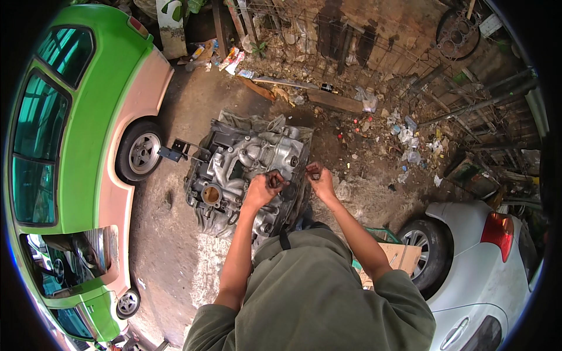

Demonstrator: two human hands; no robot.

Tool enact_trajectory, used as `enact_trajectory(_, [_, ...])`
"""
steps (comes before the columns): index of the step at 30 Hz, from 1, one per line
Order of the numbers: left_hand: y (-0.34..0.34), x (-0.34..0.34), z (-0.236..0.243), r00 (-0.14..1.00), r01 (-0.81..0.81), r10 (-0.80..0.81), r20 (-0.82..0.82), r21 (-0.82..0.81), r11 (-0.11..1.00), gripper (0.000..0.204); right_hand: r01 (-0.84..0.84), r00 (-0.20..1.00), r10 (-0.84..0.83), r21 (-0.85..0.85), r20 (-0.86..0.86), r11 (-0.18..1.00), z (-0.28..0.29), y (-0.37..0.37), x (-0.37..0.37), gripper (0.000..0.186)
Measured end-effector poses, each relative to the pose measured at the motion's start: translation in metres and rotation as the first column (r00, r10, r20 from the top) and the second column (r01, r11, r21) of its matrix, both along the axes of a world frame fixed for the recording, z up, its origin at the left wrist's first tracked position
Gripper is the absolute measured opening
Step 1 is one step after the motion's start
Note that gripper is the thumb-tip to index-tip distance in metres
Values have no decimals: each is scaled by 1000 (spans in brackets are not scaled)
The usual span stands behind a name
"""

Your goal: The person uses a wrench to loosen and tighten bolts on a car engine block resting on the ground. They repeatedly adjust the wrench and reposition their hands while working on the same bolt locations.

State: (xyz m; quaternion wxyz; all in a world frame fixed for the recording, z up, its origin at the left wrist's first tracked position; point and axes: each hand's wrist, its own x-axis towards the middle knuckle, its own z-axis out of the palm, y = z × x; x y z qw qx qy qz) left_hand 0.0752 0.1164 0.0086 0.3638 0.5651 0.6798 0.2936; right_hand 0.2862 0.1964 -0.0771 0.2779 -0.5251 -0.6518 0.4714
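Note:
A grey metal car engine (243, 155) stands in front of me, with a cast intake manifold (225, 169) and a round brownish opening (211, 195) on its near left. Over its right half is my left hand (266, 187), closed, with blackened fingertips bunched together; whatever they pinch, if anything, is too small to name. My right hand (320, 180) is at the engine's right edge, beside the dark valve cover side. Its dirty fingers are curled in, and their contents are hidden. The two hands are apart from each other.
A green and pink car (88, 117) stands on the left, a silver car (474, 263) at the lower right. Cardboard (398, 257) lies near my right elbow. Beyond the engine are a wooden plank (335, 102), litter (410, 140) and a wire mesh along the dirt bank.

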Motion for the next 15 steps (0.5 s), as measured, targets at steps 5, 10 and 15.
enact_trajectory(5, [1, 0, -3, 1000, 8, -8, 12, 1, 1000, 16, -44, 999, 40, 190, 24, 981, 12, 7, -3, 18])
enact_trajectory(10, [0, -1, -5, 1000, 2, -3, 11, 13, 1000, 19, -132, 988, 107, 268, 107, 954, 20, 14, -2, 21])
enact_trajectory(15, [1, 1, 1, 1000, -1, 1, 14, -34, 999, 16, -153, 986, 123, 317, 113, 936, 22, 19, 1, 22])
